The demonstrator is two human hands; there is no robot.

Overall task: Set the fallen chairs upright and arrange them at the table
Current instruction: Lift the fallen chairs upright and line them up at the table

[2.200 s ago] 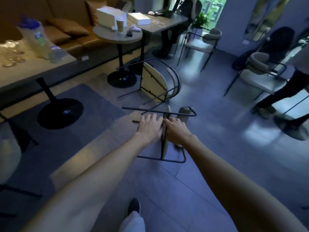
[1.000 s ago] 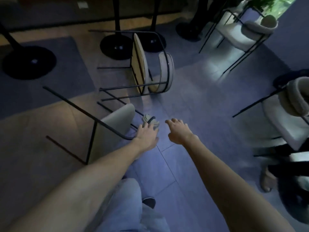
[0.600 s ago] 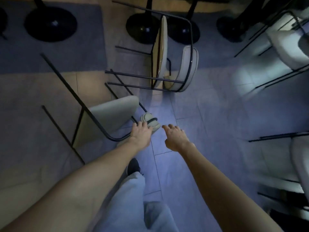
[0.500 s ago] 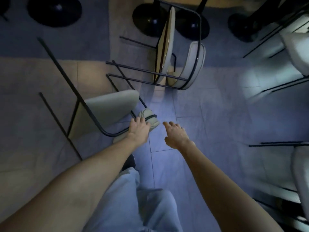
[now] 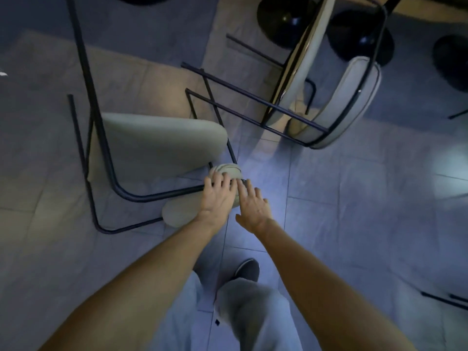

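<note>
The near chair (image 5: 141, 160) lies on its side on the tiled floor (image 5: 354, 224); its pale seat (image 5: 162, 138) is just left of and beyond the fingers, and its black legs run off further left. The left hand (image 5: 217, 198) rests on it; its fingers (image 5: 224, 183) are spread and nearly straight, laid across the black rail (image 5: 157, 197) with their tips on the rounded back pad (image 5: 229, 169); no curl round the rail can be seen. The right hand (image 5: 254, 207) is just beside the left, flat and slack; its fingers (image 5: 249, 190) are straight, a little apart, and hold nothing; the first finger reaches the end of the pad, though whether it touches cannot be told. Beyond both sets of fingertips and to the right, the far chair (image 5: 352, 97) also lies on its side, its legs pointing toward the near chair; past it stand two round black table bases (image 5: 278, 19). Below the wrists are a grey trouser leg (image 5: 253, 317) and a dark shoe (image 5: 247, 271).
</note>
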